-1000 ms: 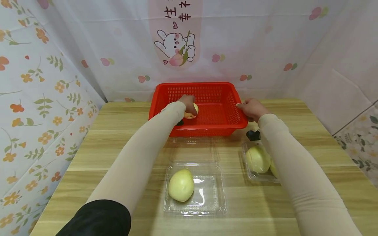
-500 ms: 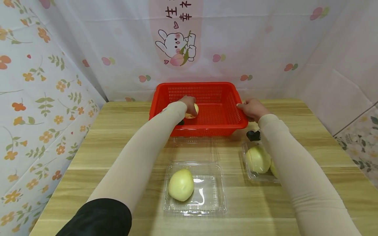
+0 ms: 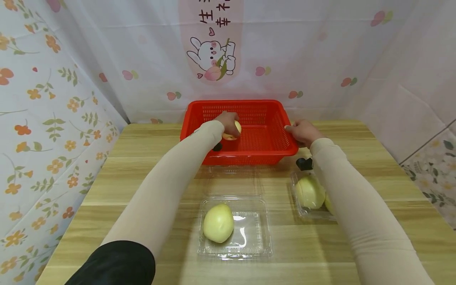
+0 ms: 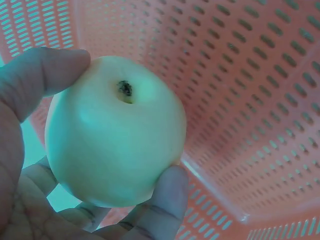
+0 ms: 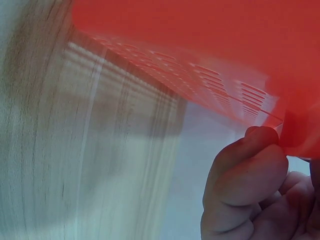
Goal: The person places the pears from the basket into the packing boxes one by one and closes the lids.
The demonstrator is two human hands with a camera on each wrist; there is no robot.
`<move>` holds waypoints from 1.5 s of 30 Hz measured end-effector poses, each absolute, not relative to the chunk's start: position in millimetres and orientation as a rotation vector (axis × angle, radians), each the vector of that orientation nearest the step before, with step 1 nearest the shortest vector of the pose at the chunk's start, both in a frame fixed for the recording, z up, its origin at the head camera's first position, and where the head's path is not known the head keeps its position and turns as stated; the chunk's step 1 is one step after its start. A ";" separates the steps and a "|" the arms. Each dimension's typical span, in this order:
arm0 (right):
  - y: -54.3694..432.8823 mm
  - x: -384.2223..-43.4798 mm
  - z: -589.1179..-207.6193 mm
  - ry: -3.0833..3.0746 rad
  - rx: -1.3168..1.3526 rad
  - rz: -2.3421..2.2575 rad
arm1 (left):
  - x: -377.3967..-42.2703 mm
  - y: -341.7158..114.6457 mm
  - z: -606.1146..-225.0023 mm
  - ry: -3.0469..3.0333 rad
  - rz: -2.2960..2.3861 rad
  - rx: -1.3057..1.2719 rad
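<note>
My left hand (image 3: 228, 122) is inside the red plastic basket (image 3: 254, 153) and grips a pale yellow pear (image 4: 117, 132). In the left wrist view the thumb lies on one side of it and the fingers curl round the other, with the pear's dark end dimple facing the camera. At the basket's right end, my right hand (image 3: 304, 132) holds the rim, fingers curled under it in the right wrist view. Nearer me, an open clear plastic clamshell box (image 3: 249, 233) holds one pear (image 3: 219, 223) in its left half.
Right of it, a second clear box (image 3: 306, 213) with pears (image 3: 310, 192) is partly hidden under my right sleeve. Everything stands on a wood-grain table (image 3: 142, 170). A patterned cloth (image 3: 270, 47) hangs behind the basket, another cloth at the left.
My left hand has shifted very slightly up and to the right with the pear in its grip. The right hand, basket and boxes stay essentially where they were.
</note>
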State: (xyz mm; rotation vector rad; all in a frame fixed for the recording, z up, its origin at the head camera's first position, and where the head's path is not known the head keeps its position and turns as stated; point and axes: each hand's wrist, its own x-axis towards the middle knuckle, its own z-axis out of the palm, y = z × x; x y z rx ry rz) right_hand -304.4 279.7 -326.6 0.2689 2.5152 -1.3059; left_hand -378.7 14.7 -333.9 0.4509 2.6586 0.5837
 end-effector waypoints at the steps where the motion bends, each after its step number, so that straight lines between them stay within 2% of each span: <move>1: 279.4 -304.4 -326.5 2.515 0.269 -1.304 | -376.7 13.9 -331.3 2.665 0.585 0.466; 13: 278.6 -306.4 -326.5 2.508 0.267 -1.299 | -356.0 11.9 -304.0 2.696 0.691 0.651; 45: 278.1 -306.4 -326.1 2.493 0.274 -1.295 | -324.9 -4.6 -270.0 2.632 0.865 0.727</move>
